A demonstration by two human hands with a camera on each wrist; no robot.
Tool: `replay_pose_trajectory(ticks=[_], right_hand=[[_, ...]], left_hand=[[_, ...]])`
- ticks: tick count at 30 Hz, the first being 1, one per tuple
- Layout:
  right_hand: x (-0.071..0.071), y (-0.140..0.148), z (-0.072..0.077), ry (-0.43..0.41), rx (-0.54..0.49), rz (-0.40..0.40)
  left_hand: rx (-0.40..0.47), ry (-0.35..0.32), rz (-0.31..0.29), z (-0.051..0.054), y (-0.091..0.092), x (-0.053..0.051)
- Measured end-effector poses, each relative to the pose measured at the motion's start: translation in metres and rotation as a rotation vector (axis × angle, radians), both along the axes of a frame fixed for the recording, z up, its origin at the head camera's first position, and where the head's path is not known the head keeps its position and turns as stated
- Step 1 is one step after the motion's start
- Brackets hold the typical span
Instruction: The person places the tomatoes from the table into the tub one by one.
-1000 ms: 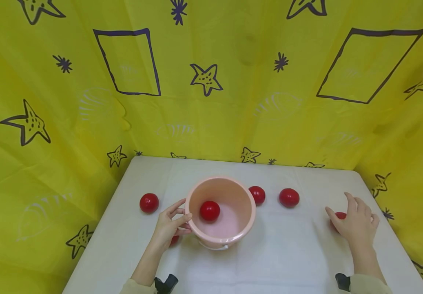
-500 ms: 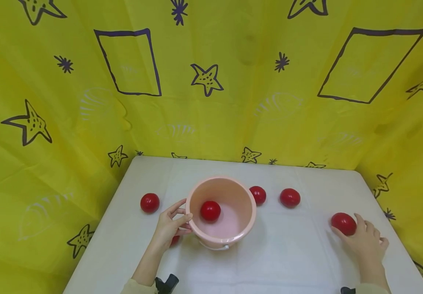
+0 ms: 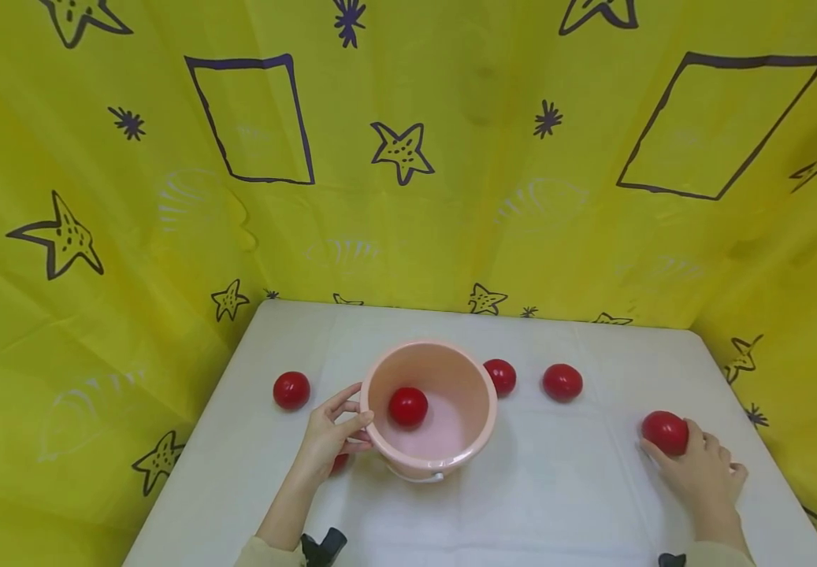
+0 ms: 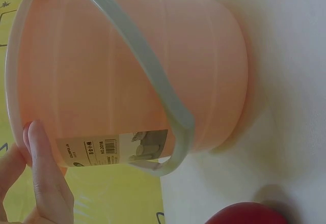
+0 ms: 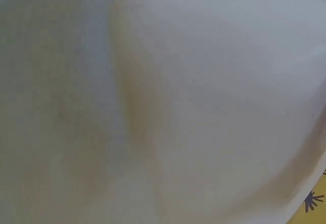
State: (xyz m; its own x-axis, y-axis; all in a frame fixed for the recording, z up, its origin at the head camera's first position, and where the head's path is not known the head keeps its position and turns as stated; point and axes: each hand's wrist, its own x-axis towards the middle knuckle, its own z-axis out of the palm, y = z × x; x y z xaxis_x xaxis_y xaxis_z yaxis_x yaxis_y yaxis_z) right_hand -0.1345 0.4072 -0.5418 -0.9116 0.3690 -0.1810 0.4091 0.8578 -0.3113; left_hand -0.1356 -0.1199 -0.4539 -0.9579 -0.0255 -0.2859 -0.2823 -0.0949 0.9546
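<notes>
At the right of the bench [image 3: 557, 488], the right hand [image 3: 707, 472] pinched a red ball [image 3: 665, 432], while mid-bench the left hand [image 3: 328, 438] held the bucket [image 3: 443, 370]. Gripped only from its near side, the smooth ball, I judged, could slip.

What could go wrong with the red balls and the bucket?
The red ball in the right hand is round and shiny, so it might slip from the fingers and roll off the table. The left hand grips the bucket on only one side, so a hard pull could tip it. Another ball lies close to that hand, partly hidden, so it might get bumped.
</notes>
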Motion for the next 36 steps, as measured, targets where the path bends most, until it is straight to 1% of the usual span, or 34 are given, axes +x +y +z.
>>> replay_pose_trajectory(ticks=[5,12,15,18,20,23,28,32,36], right_hand=[[-0.001,0.000,-0.003,0.046,0.017,-0.002],[-0.001,0.000,-0.008,0.056,0.013,-0.002],[-0.002,0.000,-0.008,0.070,0.037,0.005],[-0.004,-0.003,-0.007,0.109,0.065,0.030],[-0.006,-0.008,-0.003,0.147,0.082,0.051],[-0.012,-0.018,0.007,0.217,0.100,0.092],[-0.025,-0.036,0.028,0.350,0.138,0.180],[-0.034,-0.052,0.049,0.433,0.161,0.233],[-0.041,-0.070,0.072,0.520,0.164,0.291]], left_hand=[[0.006,-0.007,0.004,0.000,0.000,0.000],[0.008,-0.003,0.009,0.001,0.001,0.000],[0.007,-0.004,0.012,0.000,0.001,0.000],[0.005,-0.008,0.014,0.000,0.001,0.000],[0.001,-0.008,0.011,-0.001,0.001,0.000],[-0.005,-0.011,0.008,-0.001,0.000,-0.001],[0.000,-0.011,0.009,0.000,0.000,0.000],[0.005,-0.007,0.008,0.000,0.000,0.000],[0.001,-0.003,0.005,-0.001,0.000,0.000]])
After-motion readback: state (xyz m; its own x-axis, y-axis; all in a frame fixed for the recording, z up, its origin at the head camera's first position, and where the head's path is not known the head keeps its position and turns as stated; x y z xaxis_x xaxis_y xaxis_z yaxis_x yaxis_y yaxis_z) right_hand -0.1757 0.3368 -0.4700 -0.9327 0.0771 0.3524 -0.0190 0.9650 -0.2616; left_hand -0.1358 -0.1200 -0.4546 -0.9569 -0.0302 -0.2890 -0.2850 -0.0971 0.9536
